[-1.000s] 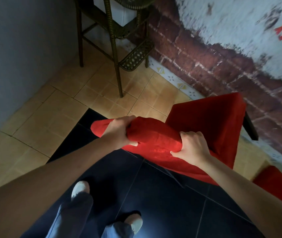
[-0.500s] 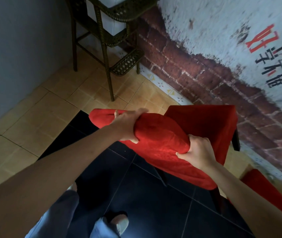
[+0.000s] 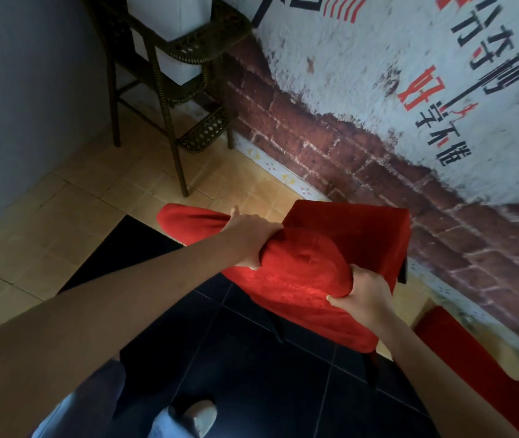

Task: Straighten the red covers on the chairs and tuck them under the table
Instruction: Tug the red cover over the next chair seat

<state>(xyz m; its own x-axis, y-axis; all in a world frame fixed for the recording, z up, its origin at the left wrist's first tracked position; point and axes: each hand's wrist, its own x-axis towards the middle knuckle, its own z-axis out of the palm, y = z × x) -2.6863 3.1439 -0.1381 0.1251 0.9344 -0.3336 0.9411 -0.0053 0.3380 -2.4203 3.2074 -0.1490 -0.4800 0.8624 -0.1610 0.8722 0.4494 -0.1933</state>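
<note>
A chair in a red cover (image 3: 302,279) stands before me, its backrest nearest and its seat (image 3: 346,226) toward the brick wall. My left hand (image 3: 248,238) grips the top of the backrest near its left end. My right hand (image 3: 362,295) grips the backrest's right end, bunching the fabric. The cover hangs down the back of the chair. A dark chair leg (image 3: 370,368) shows under the cover's hem. No table is in view.
A second red-covered piece (image 3: 473,358) sits at the lower right by the wall. A dark wicker stand (image 3: 169,99) holding a white box is in the far corner. The painted brick wall (image 3: 362,153) runs along the right. My feet stand on dark tiles.
Both hands have kept their grip on the backrest. The chair has shifted slightly toward the wall, and my view has tipped upward, showing more of the wall.
</note>
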